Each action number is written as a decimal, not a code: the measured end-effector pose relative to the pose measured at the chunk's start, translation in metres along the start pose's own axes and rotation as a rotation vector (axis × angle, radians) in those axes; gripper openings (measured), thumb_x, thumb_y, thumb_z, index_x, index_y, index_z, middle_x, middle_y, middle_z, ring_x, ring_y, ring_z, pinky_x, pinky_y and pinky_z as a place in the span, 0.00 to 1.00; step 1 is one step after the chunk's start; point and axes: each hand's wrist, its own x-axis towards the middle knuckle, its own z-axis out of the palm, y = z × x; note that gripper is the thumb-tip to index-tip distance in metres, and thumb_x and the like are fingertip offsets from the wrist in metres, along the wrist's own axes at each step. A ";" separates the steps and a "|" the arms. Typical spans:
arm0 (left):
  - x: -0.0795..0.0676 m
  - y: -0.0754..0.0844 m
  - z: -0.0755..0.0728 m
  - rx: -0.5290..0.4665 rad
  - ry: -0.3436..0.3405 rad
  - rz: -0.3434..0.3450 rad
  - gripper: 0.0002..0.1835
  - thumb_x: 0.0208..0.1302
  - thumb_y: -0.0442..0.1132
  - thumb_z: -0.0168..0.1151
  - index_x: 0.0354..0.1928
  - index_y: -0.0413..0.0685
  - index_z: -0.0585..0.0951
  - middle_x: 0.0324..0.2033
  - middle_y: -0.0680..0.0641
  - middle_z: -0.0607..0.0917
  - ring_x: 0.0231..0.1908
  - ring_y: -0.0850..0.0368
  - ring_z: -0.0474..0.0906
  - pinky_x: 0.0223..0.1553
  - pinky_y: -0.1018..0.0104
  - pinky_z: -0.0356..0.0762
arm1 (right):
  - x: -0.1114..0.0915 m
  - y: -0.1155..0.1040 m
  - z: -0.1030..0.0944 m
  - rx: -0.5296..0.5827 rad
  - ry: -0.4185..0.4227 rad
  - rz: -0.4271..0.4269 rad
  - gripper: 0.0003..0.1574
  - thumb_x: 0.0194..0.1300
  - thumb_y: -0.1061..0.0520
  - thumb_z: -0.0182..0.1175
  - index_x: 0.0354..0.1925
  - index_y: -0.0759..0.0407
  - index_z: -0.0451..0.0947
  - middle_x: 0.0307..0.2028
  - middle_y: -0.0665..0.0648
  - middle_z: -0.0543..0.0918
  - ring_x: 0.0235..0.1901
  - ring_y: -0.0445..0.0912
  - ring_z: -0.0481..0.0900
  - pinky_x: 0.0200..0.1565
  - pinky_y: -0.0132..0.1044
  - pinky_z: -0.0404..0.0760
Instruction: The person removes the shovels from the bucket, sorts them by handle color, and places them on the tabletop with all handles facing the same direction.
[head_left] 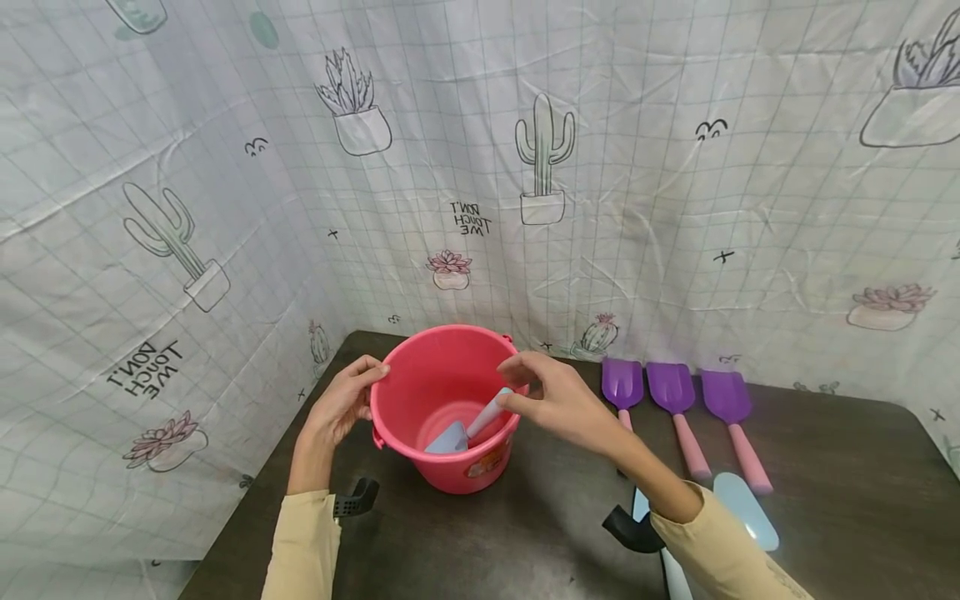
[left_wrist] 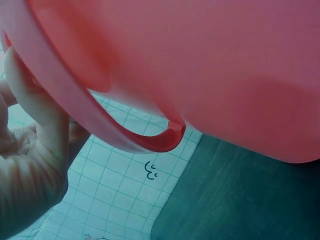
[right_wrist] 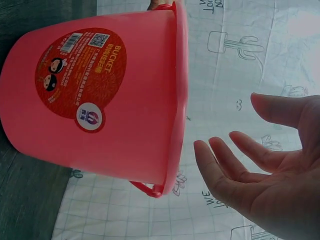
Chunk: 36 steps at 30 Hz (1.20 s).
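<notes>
A pink bucket (head_left: 444, 392) stands upright on the dark table, its printed sticker (right_wrist: 82, 72) facing the near side. At the bucket's left rim my left hand (head_left: 348, 398) grips the edge, thumb over the top and fingers outside; the left wrist view shows these fingers (left_wrist: 37, 97) against the rim. Inside the bucket lies a small shovel with a pale blue blade (head_left: 448, 439) and a light handle (head_left: 487, 416). Over the right rim, by the top of that handle, hovers my right hand (head_left: 558, 400). Its fingers are spread and loosely bent, holding nothing in the right wrist view.
Three purple shovels with pink handles, the left (head_left: 622, 384), middle (head_left: 671, 387) and right (head_left: 726, 397), lie right of the bucket. Nearer are a light blue blade (head_left: 745, 510) and another blue shovel (head_left: 640, 505), partly hidden by my right arm. Patterned sheets (head_left: 637, 208) hang behind and left.
</notes>
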 end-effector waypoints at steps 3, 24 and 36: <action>0.000 -0.001 0.000 -0.002 -0.001 -0.001 0.06 0.77 0.39 0.59 0.46 0.43 0.75 0.30 0.45 0.81 0.20 0.61 0.79 0.21 0.73 0.79 | 0.002 -0.002 0.002 -0.013 -0.006 -0.007 0.23 0.66 0.57 0.68 0.57 0.62 0.79 0.51 0.57 0.85 0.52 0.54 0.82 0.52 0.51 0.83; 0.000 -0.001 0.001 -0.014 0.006 0.014 0.05 0.77 0.38 0.58 0.45 0.43 0.75 0.30 0.45 0.81 0.21 0.59 0.81 0.21 0.72 0.79 | 0.018 -0.002 0.011 -0.070 -0.064 -0.023 0.22 0.67 0.55 0.68 0.55 0.64 0.79 0.50 0.58 0.85 0.52 0.53 0.83 0.55 0.54 0.81; 0.001 -0.002 0.001 -0.011 -0.004 0.016 0.07 0.77 0.38 0.59 0.45 0.42 0.75 0.30 0.45 0.80 0.20 0.60 0.81 0.20 0.73 0.79 | 0.023 0.000 0.016 -0.062 -0.101 -0.018 0.20 0.67 0.58 0.67 0.55 0.65 0.79 0.50 0.58 0.85 0.53 0.53 0.83 0.54 0.50 0.83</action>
